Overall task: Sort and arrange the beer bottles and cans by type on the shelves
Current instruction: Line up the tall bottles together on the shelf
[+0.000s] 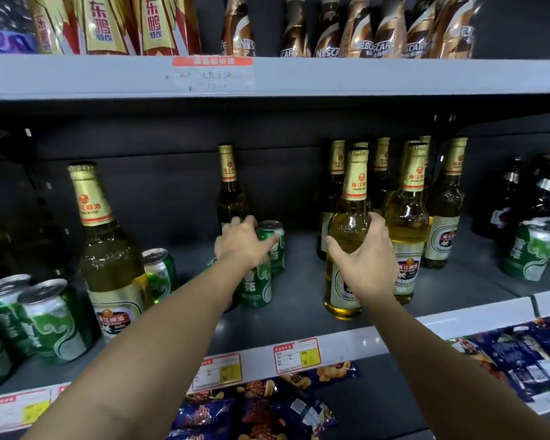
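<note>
My right hand (365, 258) grips a gold-necked beer bottle (354, 185) round its shoulder; the bottle stands upright at the front of the middle shelf (299, 312). My left hand (242, 242) lies over the top of a green can (256, 287), fingers curled down around it. A second green can (272, 231) stands just behind, touching my thumb. Another beer bottle (229, 185) stands behind my left hand. Several matching bottles (410, 217) are grouped right of the held one.
At the left stand a large beer bottle (105, 249), a green can (161, 274) beside it and several more green cans (45, 319). Green cans (531, 249) and dark bottles (511, 198) fill the far right. Snack bags (267, 408) lie on the shelf below.
</note>
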The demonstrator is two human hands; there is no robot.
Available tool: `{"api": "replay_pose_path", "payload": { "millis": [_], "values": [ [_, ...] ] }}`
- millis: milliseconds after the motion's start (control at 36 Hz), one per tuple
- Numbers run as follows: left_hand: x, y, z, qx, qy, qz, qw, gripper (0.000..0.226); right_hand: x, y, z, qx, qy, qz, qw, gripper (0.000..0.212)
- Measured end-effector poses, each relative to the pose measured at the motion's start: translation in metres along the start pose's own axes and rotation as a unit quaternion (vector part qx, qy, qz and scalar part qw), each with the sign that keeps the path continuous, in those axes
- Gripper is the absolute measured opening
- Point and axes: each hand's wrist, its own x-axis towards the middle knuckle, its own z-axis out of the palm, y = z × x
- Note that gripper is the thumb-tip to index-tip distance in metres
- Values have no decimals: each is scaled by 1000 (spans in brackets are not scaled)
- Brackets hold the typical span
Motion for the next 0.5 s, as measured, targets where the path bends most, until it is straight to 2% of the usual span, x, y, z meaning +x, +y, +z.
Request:
{"api": "replay_pose_path", "payload": {
  "millis": [83, 278, 500],
  "values": [
    [16, 10, 0, 16, -9, 2, 1000, 57, 2, 1, 2, -8, 0, 0, 1000, 83],
    [50, 35, 21, 80, -116, 1, 990, 61, 5, 4, 8, -2, 11, -4, 1000, 83],
    [65, 42, 26, 142, -160, 18, 977, 49, 8, 6, 14, -1, 19, -11, 1000, 84]
  ]
}}
